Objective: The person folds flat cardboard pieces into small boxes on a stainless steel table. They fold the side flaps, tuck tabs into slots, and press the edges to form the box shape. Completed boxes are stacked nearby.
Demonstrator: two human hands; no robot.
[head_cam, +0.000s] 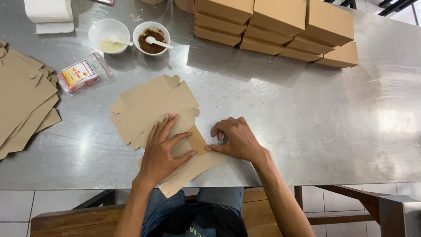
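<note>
A flat brown cardboard box blank (149, 105) lies on the steel table (307, 123) in front of me. My left hand (164, 149) presses flat on its near part, fingers spread. My right hand (234, 138) rests beside it on the right, with the fingertips curled against a small side flap (197, 139) that is partly folded up. The blank's near corner hangs over the table's front edge.
A pile of flat blanks (22, 101) lies at the left edge. Folded brown boxes (280, 26) are stacked at the back. Two white bowls with spoons, one pale (108, 35), one brown powder (151, 38), a small plastic packet (81, 74) and a paper towel roll (48, 13) stand back left.
</note>
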